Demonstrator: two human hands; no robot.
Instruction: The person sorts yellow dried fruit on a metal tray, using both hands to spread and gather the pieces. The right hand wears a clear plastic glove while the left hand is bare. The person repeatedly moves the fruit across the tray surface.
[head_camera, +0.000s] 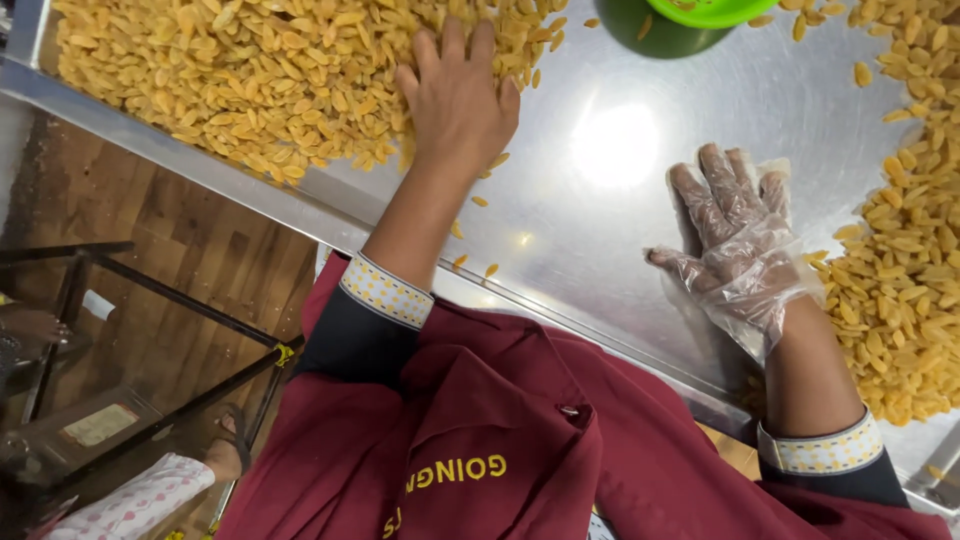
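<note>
- Head view looks straight down on a shiny steel table (610, 200) strewn with golden raisins.
- Left hand (458, 95) is bare and lies palm down, fingers spread flat, at the near right edge of the big raisin heap (250, 70) that covers the far left of the table. It grips nothing; its fingertips rest in the raisins.
- Right hand (735, 235) wears a loose clear plastic glove (750, 285) and lies open on bare steel, fingers pointing far, holding nothing.
- Just right of that hand a second raisin pile (900, 270) runs along the right side of the table, from near to far; the hand's edge is beside it, and I cannot tell whether they touch.
- Loose raisins (470, 225) lie scattered by the left forearm.
- Green bowl (700, 15) sits at the far edge, between the two piles, only partly in view.
- Both forearms come out of dark sleeves with patterned cuffs (385, 290), over a maroon apron (480, 430).
- Left of the table, a wooden floor (180, 230) and a black metal frame (130, 280) show, with another person's sandalled foot (228, 450) at the near left.
</note>
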